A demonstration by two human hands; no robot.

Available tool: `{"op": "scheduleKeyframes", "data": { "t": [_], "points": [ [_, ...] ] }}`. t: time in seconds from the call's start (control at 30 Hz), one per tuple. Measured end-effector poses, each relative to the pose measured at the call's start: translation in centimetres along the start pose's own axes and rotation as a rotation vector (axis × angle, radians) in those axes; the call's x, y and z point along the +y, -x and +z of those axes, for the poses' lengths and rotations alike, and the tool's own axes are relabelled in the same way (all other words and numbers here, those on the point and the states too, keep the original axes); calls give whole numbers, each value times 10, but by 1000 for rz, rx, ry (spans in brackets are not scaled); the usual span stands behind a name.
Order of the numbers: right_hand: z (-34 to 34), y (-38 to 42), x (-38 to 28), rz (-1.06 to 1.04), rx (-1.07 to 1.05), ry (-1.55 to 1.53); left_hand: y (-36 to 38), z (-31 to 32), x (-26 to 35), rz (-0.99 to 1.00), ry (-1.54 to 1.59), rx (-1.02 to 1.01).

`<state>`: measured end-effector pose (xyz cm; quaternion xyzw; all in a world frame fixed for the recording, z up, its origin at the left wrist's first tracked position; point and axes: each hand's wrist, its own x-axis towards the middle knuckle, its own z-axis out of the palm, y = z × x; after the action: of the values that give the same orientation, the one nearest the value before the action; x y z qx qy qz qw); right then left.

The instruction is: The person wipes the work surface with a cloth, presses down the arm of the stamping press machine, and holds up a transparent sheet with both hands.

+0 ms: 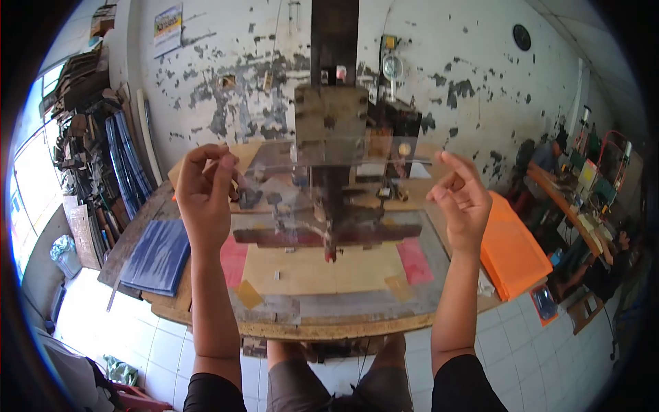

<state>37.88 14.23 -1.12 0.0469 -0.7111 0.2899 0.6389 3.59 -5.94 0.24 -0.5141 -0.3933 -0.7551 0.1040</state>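
My left hand (206, 192) and my right hand (461, 200) are raised in front of me and hold a clear plastic sheet (336, 185) stretched between them. The left thumb and fingers pinch its left edge. The right fingers pinch its right edge. Through the sheet I see the press machine (331, 123) with its dark vertical column and the horizontal bar (322, 235) under it. Below lies the wooden work table (322, 326) with pink patches and a tan board.
A stack of blue sheets (159, 255) lies on the table's left. An orange stack (509, 248) lies on its right. Clutter and boards lean at the left wall. Other people sit at a bench (559, 199) at the far right. White floor tiles show below.
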Motion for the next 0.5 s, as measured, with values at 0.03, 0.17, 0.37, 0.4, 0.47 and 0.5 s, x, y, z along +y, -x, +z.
{"op": "scheduleKeyframes", "data": {
  "t": [0.03, 0.17, 0.37, 0.4, 0.47, 0.5],
  "points": [
    [4, -18, -2, -40, 19, 27, -12, 5, 8, 27, -18, 36],
    [23, -49, -4, -142, 100, 94, -31, 9, 12, 82, -22, 107],
    [39, -41, -2, -205, 195, 187, -21, 4, 4, 89, 29, 86],
    [38, -40, -1, -202, 195, 192, -22, 3, 2, 95, 9, 66],
    [34, -35, -1, -178, 192, 203, -18, 1, -1, 83, -19, 25],
    [33, -34, 1, -170, 198, 210, -19, 1, -1, 84, -23, 6]
  ]
}}
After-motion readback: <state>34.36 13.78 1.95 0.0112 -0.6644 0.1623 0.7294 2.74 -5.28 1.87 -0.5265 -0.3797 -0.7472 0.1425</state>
